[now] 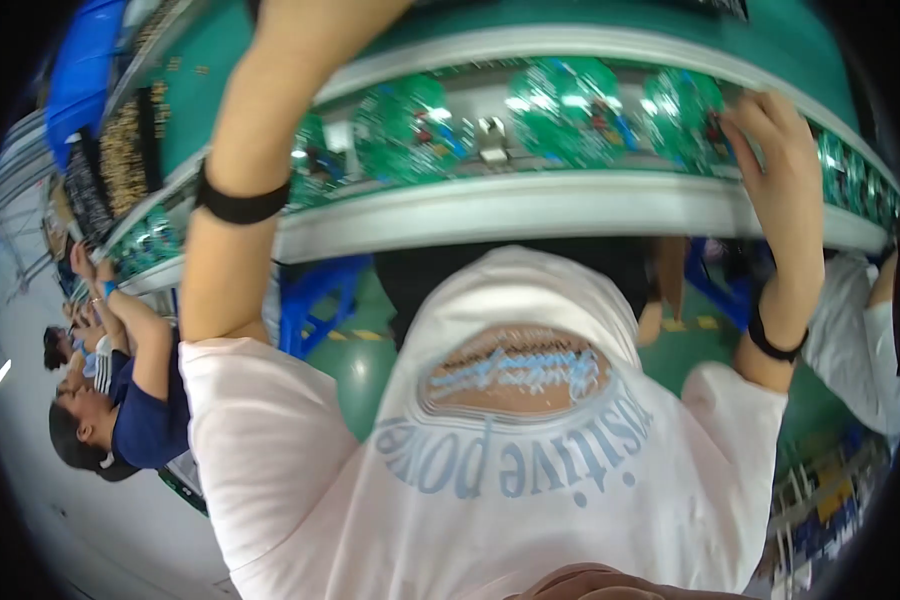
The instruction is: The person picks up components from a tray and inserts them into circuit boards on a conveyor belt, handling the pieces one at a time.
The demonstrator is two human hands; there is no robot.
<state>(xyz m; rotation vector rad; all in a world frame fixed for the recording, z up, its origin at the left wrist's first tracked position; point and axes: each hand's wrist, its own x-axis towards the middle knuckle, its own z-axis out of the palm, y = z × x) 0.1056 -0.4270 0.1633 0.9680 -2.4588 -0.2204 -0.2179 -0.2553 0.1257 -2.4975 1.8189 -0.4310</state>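
My right hand (782, 140) is over the right end of a row of green circuit boards. Its fingers are curled, with thumb and fingertips close together beside a dark red part on a round green circuit board (682, 112). Blur hides what is between the fingertips, if anything. My left arm reaches up past the row, and the visible part of my left hand (320, 28) is cut off by the top edge, its fingers out of sight. Below it are another round green circuit board (405, 120) and a third, larger one (565, 110), both with small coloured components.
The boards sit in a conveyor line with a pale front rail (530, 208). Beyond it lies a green work surface (195, 100) with a tray of small tan parts (128, 160) and a blue bin (82, 75). Co-workers sit along the left; a blue stool (320, 300) stands underneath.
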